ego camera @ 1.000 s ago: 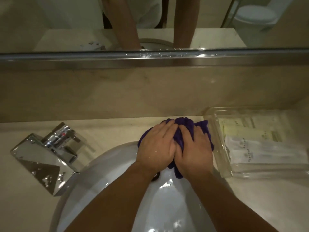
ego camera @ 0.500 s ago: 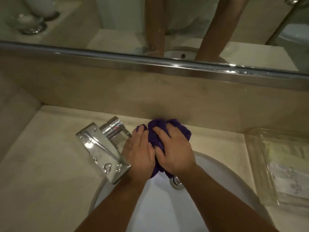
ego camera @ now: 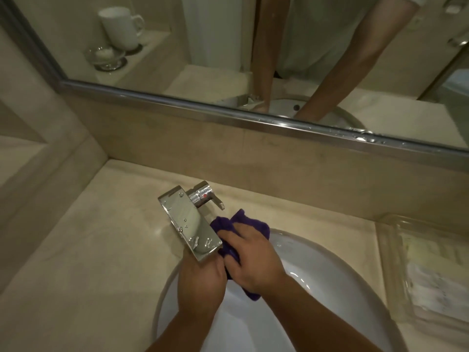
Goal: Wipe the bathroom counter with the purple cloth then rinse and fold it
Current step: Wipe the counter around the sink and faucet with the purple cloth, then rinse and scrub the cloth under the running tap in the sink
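The purple cloth (ego camera: 243, 226) is bunched up at the back rim of the white sink (ego camera: 330, 262), right under the chrome tap's flat spout (ego camera: 187, 222). My left hand (ego camera: 200, 280) and my right hand (ego camera: 251, 257) both grip the cloth from either side. The fingers of my left hand are partly hidden beneath the spout. A corner of the cloth hangs down into the basin between my wrists. The beige counter (ego camera: 96, 250) spreads out to the left.
A clear plastic tray (ego camera: 416, 265) with white sachets sits on the counter at the right. The tap's lever handle (ego camera: 210, 196) points right, just behind the cloth. A mirror with a metal frame (ego camera: 228, 115) runs along the back wall.
Both hands have carried the cloth leftwards along the back of the sink, from beside the tray to under the tap's spout. The view has turned left.
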